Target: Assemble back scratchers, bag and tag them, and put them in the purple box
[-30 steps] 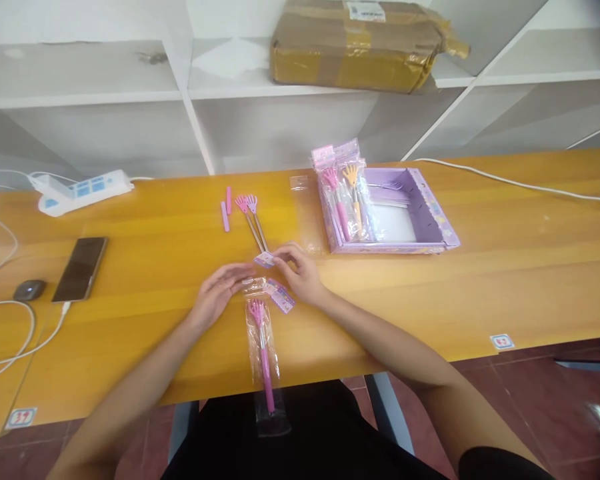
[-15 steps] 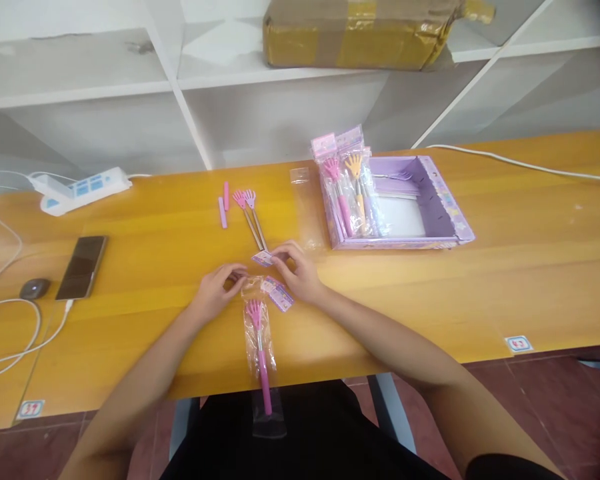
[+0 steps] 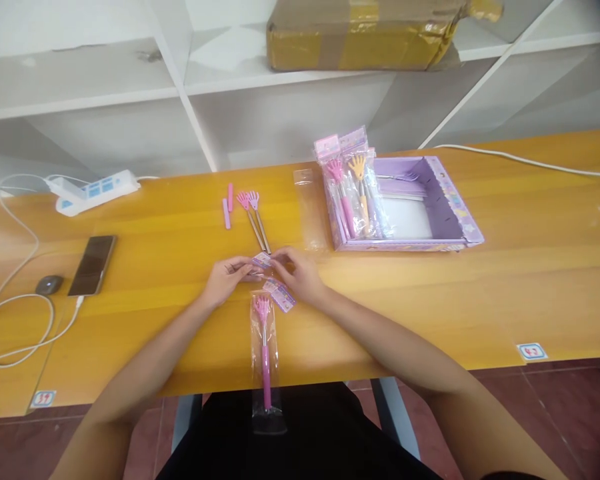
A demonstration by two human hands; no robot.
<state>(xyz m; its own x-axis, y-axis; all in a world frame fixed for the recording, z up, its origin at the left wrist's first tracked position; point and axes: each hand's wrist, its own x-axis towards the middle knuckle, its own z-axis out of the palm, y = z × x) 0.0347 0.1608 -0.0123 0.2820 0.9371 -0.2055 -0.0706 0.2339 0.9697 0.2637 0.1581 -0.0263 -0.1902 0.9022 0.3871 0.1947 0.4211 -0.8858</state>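
Observation:
My right hand (image 3: 303, 277) pinches the corner of a small printed card (image 3: 262, 260) above the table. From the other side, my left hand (image 3: 225, 280) closes on the top end of a clear plastic bag, its fingertips close to the card. Inside that bag, a pink hand-shaped back scratcher (image 3: 265, 360) lies pointing toward me, its lower end past the table edge. More printed cards (image 3: 280, 295) lie just below my right fingers. Beyond my hands rest two back scratchers (image 3: 257, 220) with bare metal rods, one pink and one lilac, beside a pink sleeve (image 3: 231, 198) and a lilac sleeve (image 3: 227, 214).
A purple box (image 3: 457, 200) at the back right holds bagged back scratchers (image 3: 347, 200). A clear bag (image 3: 313, 220) lies left of it. To the left are a phone (image 3: 92, 265), a black mouse-like object (image 3: 49, 285), cables and a power strip (image 3: 97, 192). A taped carton (image 3: 360, 33) sits on the shelf.
My left hand has moved forward and right, gripping the bag's top end and lifting it toward the card. My right hand still holds the card. The view has shifted slightly.

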